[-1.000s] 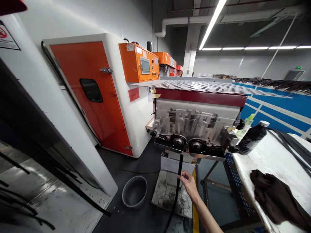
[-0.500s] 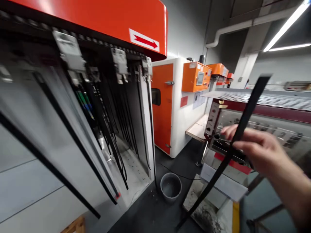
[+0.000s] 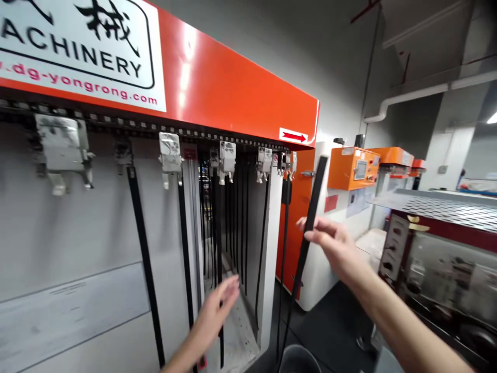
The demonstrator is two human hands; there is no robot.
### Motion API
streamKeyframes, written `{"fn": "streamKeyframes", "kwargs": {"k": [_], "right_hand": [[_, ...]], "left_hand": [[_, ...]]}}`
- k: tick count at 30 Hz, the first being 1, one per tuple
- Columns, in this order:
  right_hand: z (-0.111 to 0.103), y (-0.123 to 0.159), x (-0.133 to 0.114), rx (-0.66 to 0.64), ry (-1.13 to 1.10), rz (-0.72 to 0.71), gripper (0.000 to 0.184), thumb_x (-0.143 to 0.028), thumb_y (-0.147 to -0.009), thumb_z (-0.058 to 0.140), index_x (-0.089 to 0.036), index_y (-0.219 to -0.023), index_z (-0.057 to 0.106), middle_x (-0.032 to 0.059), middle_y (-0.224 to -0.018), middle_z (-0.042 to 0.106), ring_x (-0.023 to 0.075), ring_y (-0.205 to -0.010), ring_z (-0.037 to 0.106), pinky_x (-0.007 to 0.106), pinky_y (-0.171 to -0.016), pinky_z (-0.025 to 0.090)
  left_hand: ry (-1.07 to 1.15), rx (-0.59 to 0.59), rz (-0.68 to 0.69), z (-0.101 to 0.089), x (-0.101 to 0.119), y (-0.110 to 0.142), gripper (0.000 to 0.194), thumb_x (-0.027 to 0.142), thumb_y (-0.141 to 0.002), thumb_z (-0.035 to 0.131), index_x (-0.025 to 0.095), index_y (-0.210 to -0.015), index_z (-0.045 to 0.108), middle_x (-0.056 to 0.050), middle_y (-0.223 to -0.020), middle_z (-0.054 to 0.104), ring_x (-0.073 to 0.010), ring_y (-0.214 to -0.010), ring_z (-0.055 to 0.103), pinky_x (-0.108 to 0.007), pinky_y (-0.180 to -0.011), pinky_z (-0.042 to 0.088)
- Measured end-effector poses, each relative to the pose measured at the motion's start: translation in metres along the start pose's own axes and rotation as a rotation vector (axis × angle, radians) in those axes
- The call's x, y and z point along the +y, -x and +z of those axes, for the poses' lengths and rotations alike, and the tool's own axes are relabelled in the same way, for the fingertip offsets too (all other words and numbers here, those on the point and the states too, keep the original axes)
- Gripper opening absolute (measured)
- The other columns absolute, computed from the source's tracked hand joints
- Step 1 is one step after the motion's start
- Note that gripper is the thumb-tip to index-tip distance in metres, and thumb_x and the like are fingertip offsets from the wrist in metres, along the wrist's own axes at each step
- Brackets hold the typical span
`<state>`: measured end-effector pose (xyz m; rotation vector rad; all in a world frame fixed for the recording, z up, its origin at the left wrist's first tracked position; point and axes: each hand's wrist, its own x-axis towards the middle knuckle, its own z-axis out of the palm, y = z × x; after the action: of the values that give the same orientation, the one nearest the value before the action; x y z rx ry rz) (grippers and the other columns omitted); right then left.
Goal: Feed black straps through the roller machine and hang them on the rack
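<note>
**Beside the red-topped rack [image 3: 233,93]: strap [image 3: 313,199] gripped in your right hand [image 3: 334,243], left hand [image 3: 215,316] open**

Your right hand is closed around the black strap; its top end sticks up above your fingers, and its lower length runs down and out of view at the bottom of the picture; you hold it upright but tilted, in front of the orange door [image 3: 297,207], near the right edge of the rack.

Your left hand is low and slightly blurred, with its fingers spread; it grasps nothing that you can see, and it is nearest the hanging straps [image 3: 143,259] in the rack's opening.

Those straps dangle in a row from white clips [image 3: 227,160] under the red top; a white sign [image 3: 77,46] sits on the red panel, with a small red arrow label [image 3: 294,136] at its far end.

To your right, an orange control box [image 3: 351,168] is mounted on the white cabinet [image 3: 330,259]; beyond your right arm stands a machine with a holed metal top [image 3: 442,207]; a bucket [image 3: 297,360] shows at the bottom edge.
</note>
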<state>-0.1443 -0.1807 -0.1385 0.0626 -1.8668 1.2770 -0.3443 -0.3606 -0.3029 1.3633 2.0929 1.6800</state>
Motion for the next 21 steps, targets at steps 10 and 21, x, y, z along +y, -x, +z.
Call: {"fn": "streamKeyframes", "kwargs": {"k": [10,21], "right_hand": [[0.052,-0.032,0.095,-0.257,-0.114,0.094,0.018,-0.024,-0.078,0.062,-0.019,-0.067,0.049,-0.0022,-0.076,0.045,0.0136,-0.076,0.042,0.027,-0.072,0.032],[0.051,-0.078,0.116,-0.369,-0.214,0.031,0.017,-0.024,-0.080,0.062,-0.019,-0.066,0.052,-0.0026,-0.076,0.049,0.0137,-0.077,0.045,0.027,-0.073,0.032]], "left_hand": [[0.050,0.187,0.302,-0.042,0.235,-0.172,0.054,0.058,-0.078,0.062,0.014,-0.109,0.062,-0.016,-0.119,0.067,-0.0284,-0.114,0.062,-0.044,-0.100,0.046],[0.146,0.138,0.140,-0.041,0.254,-0.214,0.029,0.032,-0.090,0.053,0.011,-0.071,0.062,-0.006,-0.057,0.067,-0.0165,-0.054,0.065,-0.038,-0.068,0.055]]}}
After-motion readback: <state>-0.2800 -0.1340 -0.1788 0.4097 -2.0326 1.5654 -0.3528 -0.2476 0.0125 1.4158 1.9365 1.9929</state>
